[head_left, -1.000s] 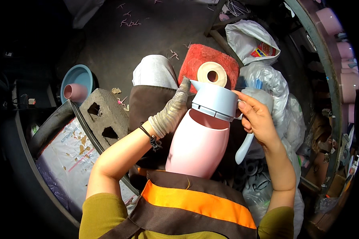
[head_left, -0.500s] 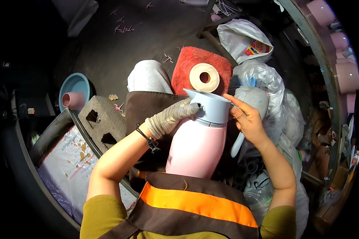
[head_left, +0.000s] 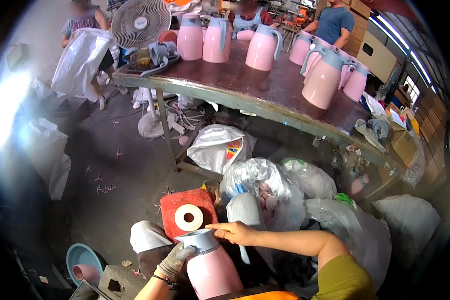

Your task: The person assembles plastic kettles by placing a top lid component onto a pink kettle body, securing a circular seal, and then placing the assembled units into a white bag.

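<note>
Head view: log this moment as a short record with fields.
Left hand: gloved, gripping the grey-blue top of a pink jug
Right hand: bare, fingers on the top's rim
Beside jug: tape roll on a red pad
Floor: clear plastic bags, blue basin
Table: brown, more pink jugs, fan
</note>
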`<state>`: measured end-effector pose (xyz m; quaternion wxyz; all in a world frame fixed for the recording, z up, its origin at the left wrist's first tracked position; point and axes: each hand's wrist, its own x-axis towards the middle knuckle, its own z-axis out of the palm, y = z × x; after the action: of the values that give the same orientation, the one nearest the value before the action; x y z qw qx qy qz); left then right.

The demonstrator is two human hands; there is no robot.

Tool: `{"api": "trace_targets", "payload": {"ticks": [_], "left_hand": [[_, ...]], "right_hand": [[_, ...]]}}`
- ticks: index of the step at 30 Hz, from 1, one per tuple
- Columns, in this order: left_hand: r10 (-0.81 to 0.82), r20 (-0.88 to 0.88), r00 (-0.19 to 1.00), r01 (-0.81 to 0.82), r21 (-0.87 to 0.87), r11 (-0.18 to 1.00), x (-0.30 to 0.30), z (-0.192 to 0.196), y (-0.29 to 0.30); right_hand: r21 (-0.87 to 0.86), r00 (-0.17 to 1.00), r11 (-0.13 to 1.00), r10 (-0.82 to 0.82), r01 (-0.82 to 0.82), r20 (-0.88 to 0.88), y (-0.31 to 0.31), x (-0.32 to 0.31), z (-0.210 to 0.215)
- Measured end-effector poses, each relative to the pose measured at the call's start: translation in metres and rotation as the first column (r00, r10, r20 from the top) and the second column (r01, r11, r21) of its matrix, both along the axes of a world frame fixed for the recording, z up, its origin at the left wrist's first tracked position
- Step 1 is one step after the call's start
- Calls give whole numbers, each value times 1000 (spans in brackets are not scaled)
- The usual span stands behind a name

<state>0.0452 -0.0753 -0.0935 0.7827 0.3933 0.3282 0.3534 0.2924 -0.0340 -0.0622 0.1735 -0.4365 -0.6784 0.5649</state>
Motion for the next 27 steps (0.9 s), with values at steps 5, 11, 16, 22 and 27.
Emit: {"api": "trace_targets", "payload": {"ticks": [5,11,16,22,27], "left_hand": [[-105,-85,991,105,-5,994,-10,-9,5],[-99,-99,990,96,-36,995,-15,-11,-1],[-101,-112,989,103,9,995,-13,2,-2],[-163,-171,972,169,20,985,-14,10,0],[-153,-237,959,174,72,982,-21,15,-4]], "right_hand": [[72,1000,997,14,-15,17,-2,-1,-14],[38,999,999,27,-26,-25,-3,-1,-12],[-79,999,996,47,-48,-19,-1,1,4],[-168,904,911,401,-376,148,26,-13,31],[-307,817,822,546,-479,187,33,-30,51]]}}
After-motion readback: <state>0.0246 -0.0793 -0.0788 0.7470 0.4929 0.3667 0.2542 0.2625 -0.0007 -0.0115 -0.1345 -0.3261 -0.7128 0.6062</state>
